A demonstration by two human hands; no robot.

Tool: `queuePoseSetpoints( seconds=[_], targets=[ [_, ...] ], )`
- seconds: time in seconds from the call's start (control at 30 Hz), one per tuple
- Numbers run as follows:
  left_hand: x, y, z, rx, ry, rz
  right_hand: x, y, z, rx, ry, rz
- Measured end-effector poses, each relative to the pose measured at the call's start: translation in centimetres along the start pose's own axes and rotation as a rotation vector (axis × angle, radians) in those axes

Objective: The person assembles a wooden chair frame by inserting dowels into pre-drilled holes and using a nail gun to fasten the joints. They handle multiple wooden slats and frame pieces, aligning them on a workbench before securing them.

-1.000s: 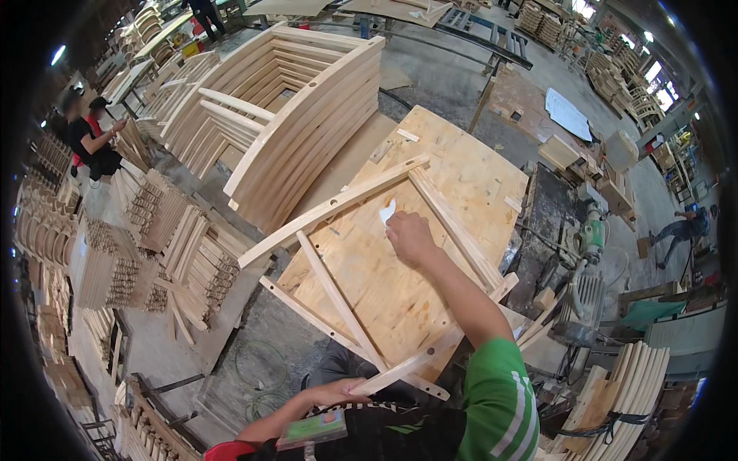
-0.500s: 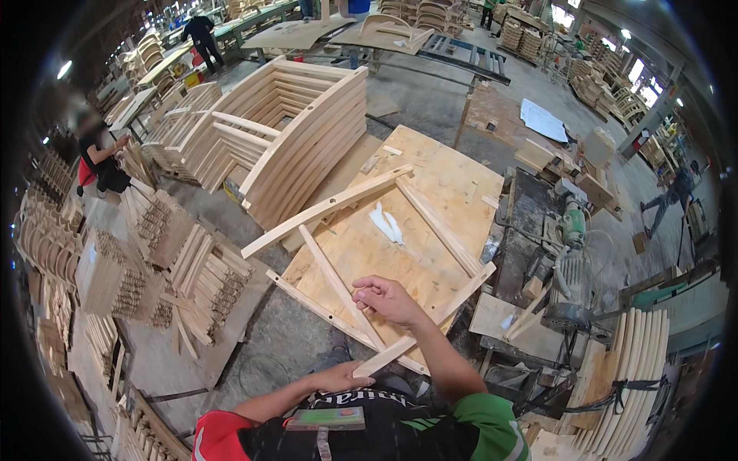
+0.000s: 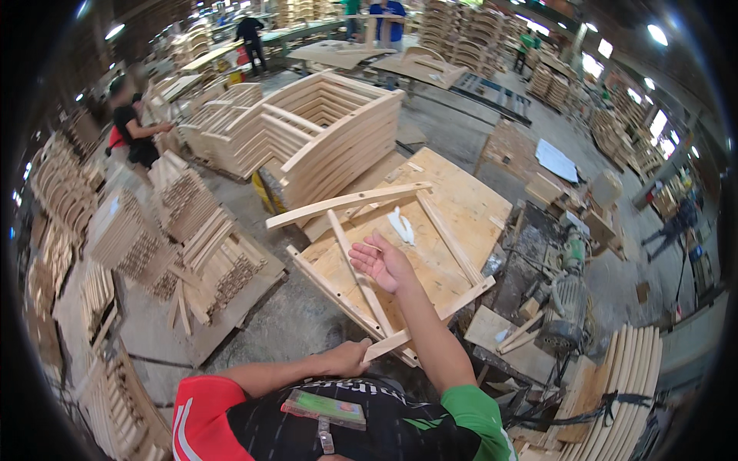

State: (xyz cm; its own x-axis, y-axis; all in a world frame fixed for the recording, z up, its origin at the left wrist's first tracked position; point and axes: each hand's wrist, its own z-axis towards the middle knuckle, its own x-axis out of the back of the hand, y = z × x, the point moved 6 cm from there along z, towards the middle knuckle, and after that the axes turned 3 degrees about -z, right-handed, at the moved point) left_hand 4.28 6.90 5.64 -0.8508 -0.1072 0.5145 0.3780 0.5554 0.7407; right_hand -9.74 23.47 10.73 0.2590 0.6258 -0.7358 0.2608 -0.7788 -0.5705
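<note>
Wooden frame [image 3: 384,253] lying flat on the plywood counter [image 3: 461,207], long axis running from the near corner away toward upper right. Left hand [image 3: 346,357], fingers closed on the frame's near corner slat. Right hand [image 3: 382,263] above the frame's centre, palm up, fingers spread. White rag [image 3: 400,225] lies just beyond.

Lighting: bright, even, from ceiling lamps and right-side windows; soft shadows. Heavy fisheye bending, black vignette at rim; distant figures blurred.
</note>
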Motion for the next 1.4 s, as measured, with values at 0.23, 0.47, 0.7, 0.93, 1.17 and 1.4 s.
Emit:
queuePoseSetpoints(
  seconds=[0.23, 0.47, 0.7, 0.93, 1.17, 1.4],
  targets=[
    [-0.2, 3.8, -1.2, -0.025, 0.038, 0.121, -4.7, 2.1, 7.5, -0.153, 0.005, 0.1],
    [-0.3, 4.8, -3.0, -0.046, 0.069, 0.222, -12.0, -0.7, 10.0, 0.049, -0.065, 0.354],
    [2.5, 5.3, -2.2, -0.184, 0.267, 0.39, -16.0, -16.1, -0.6, 0.472, 0.035, 0.335],
    [10.6, 8.7, 6.7, -0.167, 0.178, 0.055, -17.8, -25.7, -26.0, 0.937, -0.258, 0.018],
    [11.6, 3.3, 13.8, -0.055, 0.086, -0.773, -6.6, -17.9, -33.2, 0.578, -0.776, 0.529],
    [19.1, -3.7, 13.1, -0.059, 0.58, -0.181, 12.3, -8.1, -32.8, 0.566, 0.954, -0.529]
  ],
)
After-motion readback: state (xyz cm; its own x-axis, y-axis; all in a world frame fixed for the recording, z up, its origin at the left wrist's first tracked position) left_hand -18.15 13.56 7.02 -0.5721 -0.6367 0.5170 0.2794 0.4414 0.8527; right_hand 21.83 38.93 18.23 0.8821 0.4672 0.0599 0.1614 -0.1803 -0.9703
